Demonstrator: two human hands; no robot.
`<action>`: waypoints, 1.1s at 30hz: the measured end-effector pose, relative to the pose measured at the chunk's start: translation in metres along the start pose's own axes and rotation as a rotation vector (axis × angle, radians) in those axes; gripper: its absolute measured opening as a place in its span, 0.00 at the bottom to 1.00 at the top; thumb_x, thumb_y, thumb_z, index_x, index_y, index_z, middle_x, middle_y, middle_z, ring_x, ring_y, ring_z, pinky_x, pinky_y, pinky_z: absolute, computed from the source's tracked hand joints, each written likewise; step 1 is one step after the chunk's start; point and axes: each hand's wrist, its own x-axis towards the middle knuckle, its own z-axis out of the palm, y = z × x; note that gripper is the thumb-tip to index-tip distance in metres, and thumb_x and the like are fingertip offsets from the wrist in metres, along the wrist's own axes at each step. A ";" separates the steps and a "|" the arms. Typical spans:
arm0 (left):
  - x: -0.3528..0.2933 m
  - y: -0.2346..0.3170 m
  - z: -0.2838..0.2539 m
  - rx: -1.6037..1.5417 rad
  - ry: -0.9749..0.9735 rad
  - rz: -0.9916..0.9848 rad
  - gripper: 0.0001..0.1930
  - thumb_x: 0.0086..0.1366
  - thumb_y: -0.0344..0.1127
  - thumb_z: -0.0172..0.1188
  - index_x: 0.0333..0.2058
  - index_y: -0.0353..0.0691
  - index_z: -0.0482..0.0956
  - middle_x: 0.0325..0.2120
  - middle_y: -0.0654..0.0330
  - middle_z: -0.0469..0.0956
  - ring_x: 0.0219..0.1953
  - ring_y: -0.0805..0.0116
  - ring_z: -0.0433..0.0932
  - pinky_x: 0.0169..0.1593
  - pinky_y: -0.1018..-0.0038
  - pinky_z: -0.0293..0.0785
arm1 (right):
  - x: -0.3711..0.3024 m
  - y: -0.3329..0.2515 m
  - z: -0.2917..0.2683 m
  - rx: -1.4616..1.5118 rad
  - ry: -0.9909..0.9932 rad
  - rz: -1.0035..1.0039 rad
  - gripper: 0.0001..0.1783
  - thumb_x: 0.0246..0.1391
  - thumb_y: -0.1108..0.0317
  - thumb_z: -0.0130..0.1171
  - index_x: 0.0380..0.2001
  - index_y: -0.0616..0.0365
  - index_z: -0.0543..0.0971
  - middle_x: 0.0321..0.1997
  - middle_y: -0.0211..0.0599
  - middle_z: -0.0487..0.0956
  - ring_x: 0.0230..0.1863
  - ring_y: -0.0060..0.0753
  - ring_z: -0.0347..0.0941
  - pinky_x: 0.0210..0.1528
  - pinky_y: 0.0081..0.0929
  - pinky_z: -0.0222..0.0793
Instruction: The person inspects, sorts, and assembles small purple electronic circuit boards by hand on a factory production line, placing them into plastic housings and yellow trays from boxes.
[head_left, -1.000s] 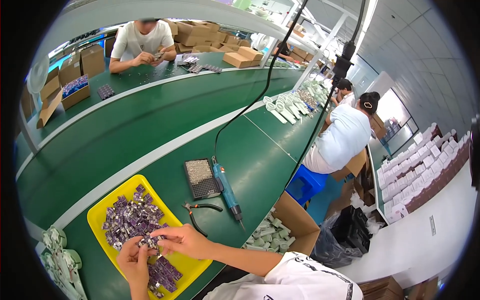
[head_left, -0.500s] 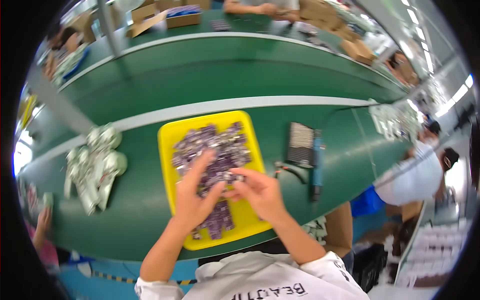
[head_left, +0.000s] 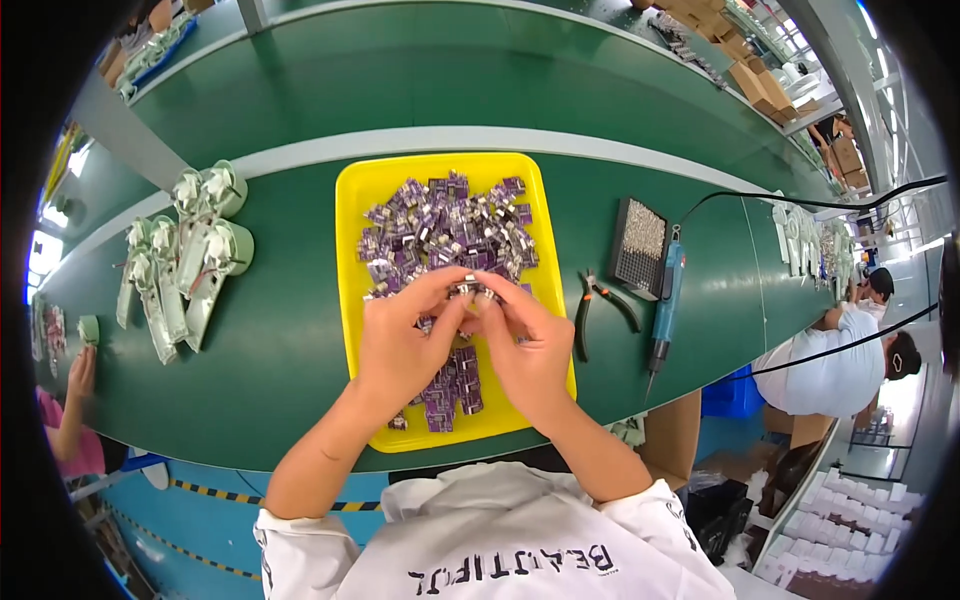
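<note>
Above a yellow tray (head_left: 356, 200) my left hand (head_left: 402, 335) and my right hand (head_left: 527, 345) meet, thumbs and forefingers closed on a small circuit board (head_left: 472, 287) with silvery metal parts. Both hands pinch it from either side; their other fingers are curled and partly hidden. Beneath and beyond them lies a loose heap of small purple circuit boards (head_left: 455, 215) in the tray. Nearer to me, flat purple board panels (head_left: 452, 392) lie in neat rows, partly covered by my left hand.
Right of the tray lie pliers (head_left: 583, 320), a black box of small metal screws (head_left: 640, 250) and a blue electric screwdriver (head_left: 668, 290) with a black cable. Pale green fan-like units (head_left: 195, 270) rest at left. Co-workers sit at both sides; a white rail (head_left: 440, 138) borders the green table.
My left hand, spread over the heap before, has closed in to grip the small board together with my right hand. The whole view has shifted and become sharper.
</note>
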 end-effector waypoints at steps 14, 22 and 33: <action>0.007 -0.015 -0.005 -0.087 0.182 0.105 0.26 0.59 0.20 0.64 0.57 0.37 0.74 0.57 0.50 0.75 0.56 0.58 0.78 0.49 0.71 0.80 | 0.042 -0.040 -0.054 -0.829 -0.333 -0.398 0.24 0.55 0.77 0.61 0.57 0.57 0.78 0.56 0.45 0.79 0.58 0.39 0.74 0.60 0.33 0.68; 0.011 -0.004 -0.007 0.275 0.199 0.267 0.30 0.56 0.24 0.66 0.60 0.38 0.71 0.60 0.50 0.71 0.63 0.46 0.69 0.64 0.59 0.66 | -0.013 -0.016 -0.069 -1.337 -0.209 -0.337 0.27 0.44 0.55 0.72 0.48 0.52 0.81 0.49 0.32 0.79 0.59 0.38 0.68 0.62 0.43 0.50; 0.003 -0.005 -0.005 0.022 -0.046 0.239 0.23 0.58 0.25 0.65 0.54 0.34 0.76 0.46 0.49 0.80 0.52 0.56 0.79 0.56 0.66 0.74 | -0.013 -0.009 -0.087 -0.522 -0.007 -0.088 0.10 0.63 0.76 0.54 0.45 0.65 0.80 0.40 0.34 0.82 0.37 0.21 0.79 0.40 0.20 0.75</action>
